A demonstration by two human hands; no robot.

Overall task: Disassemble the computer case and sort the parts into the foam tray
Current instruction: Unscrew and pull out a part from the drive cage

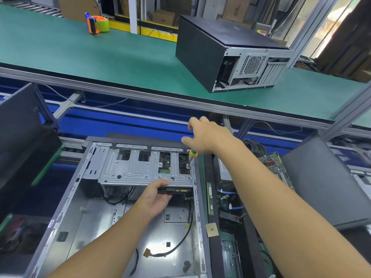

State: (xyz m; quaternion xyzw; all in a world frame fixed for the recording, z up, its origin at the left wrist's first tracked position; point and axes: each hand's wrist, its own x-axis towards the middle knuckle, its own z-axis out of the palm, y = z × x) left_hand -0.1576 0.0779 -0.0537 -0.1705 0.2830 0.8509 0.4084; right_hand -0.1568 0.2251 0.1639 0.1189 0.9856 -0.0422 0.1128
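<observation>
Computer case [94, 221] lies open on its side at the workstation's near edge, its near end cut off by the frame. At the case's far end the left hand [154, 199] grips a black hard drive [176, 191], most of it hidden under the steel drive cage [130, 167]; only the connector edge shows. The right hand [206, 135] wraps a yellow-green screwdriver [193, 153], its handle mostly covered, shaft pointing down at the cage's far-right corner; tip too small to make out. A loose black cable [180, 243] trails across the case floor. Just right of the case, a black foam tray [213, 247] holds a RAM stick [210, 199] and CPU chip [212, 229], w/ a circuit board [275, 163] further right; the rest sits in shadow. Beyond the case, a green conveyor belt [80, 55] carries a second, closed case [202, 49] and an orange tape dispenser [98, 25]; cardboard boxes [162, 17] blur in the bkgd. A dark left panel [22, 127] and grey right panel [321, 187] flank the case, leaving narrow room at its sides.
</observation>
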